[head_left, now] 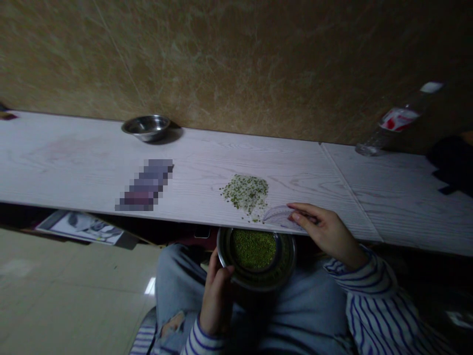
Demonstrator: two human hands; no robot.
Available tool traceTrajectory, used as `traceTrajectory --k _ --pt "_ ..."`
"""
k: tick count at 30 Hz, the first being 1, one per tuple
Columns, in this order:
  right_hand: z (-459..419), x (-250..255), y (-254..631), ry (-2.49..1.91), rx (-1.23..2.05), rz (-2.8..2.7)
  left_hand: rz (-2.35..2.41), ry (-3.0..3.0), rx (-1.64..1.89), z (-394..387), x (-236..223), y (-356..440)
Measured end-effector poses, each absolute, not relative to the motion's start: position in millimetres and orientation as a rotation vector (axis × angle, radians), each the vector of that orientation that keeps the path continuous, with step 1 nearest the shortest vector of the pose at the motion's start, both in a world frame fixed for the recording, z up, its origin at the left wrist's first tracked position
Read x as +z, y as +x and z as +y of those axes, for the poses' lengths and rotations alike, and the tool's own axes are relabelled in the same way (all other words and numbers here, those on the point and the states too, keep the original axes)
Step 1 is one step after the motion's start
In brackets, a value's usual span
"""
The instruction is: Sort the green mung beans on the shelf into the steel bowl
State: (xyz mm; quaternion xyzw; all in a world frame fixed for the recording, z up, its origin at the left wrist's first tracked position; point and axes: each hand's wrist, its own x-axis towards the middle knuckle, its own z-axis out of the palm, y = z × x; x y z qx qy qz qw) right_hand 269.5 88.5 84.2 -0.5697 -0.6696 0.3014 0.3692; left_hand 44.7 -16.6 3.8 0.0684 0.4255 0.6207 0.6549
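My left hand [218,291] grips the rim of a steel bowl [291,261] just below the table's front edge, over my lap. Green mung beans [254,249] cover the bottom of this bowl. Between the thumb and fingers of my right hand [325,227] is a clear plastic protractor [277,215], lying low over the tabletop near its edge. To the left of the protractor, a loose pile of white grains mixed with green beans [247,192] is spread on the table, with a few beans scattered towards the edge.
The white wood-grain tabletop [199,162] runs along a brown marbled wall. A second steel bowl [146,128] stands at the back left, and a blurred-out flat object [146,185] lies in front of it. A plastic bottle [399,119] and a dark item [453,160] are at the right.
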Motion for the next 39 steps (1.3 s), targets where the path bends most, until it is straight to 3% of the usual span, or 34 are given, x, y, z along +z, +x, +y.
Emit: traceTrajectory --k 39 --pt "94 86 259 -1.427 0.782 -1.746 1.013 0.148 1.429 -17 1 45"
